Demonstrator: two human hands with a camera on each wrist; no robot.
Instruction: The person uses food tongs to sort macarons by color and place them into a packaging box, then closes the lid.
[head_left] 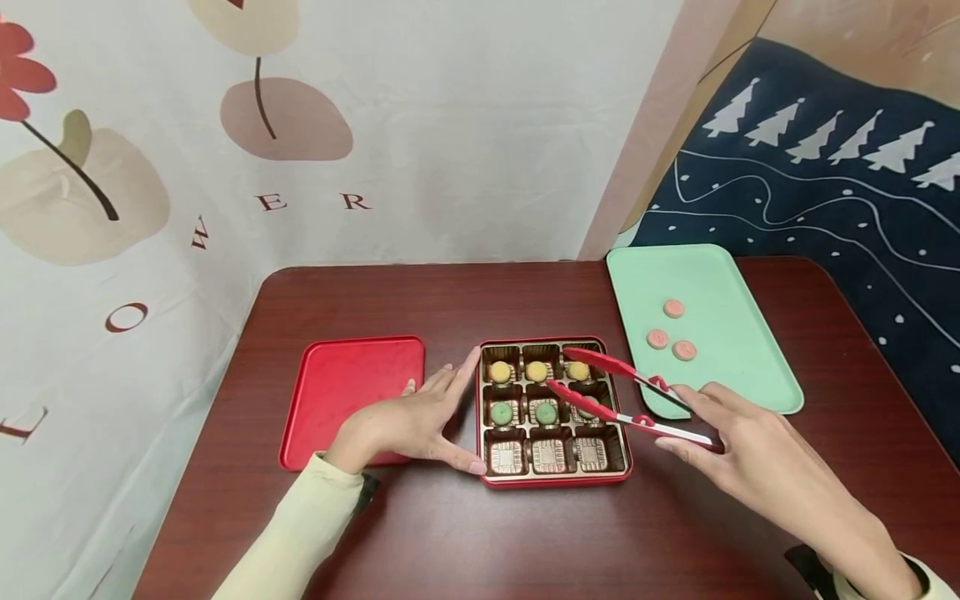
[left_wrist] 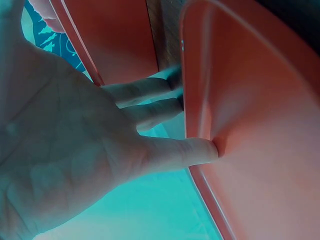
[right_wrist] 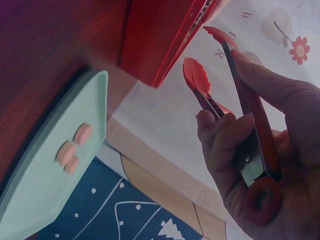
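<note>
A red box (head_left: pixel 555 481) with a gold divided insert stands mid-table. Yellow macarons (head_left: pixel 500 372) fill its back row and green macarons (head_left: pixel 502 412) its middle row; the front row's compartments hold none. With thumb and forefinger spread, my left hand (head_left: pixel 412 425) touches the box's left side; its other fingers reach over the red lid (head_left: pixel 352 375). My right hand (head_left: pixel 757 442) grips red-tipped tongs (head_left: pixel 667 428), also seen in the right wrist view. The tongs' jaws are spread above the box's right part, apart from each other. Nothing is seen between their tips.
On the right, a mint-green tray (head_left: pixel 720 283) carries pink macarons (head_left: pixel 673 308), three in all. The dark wooden table (head_left: pixel 465 542) meets a hanging cloth (head_left: pixel 480 167) with flower prints at the back. A navy tree-patterned cloth (head_left: pixel 825 200) hangs behind the tray.
</note>
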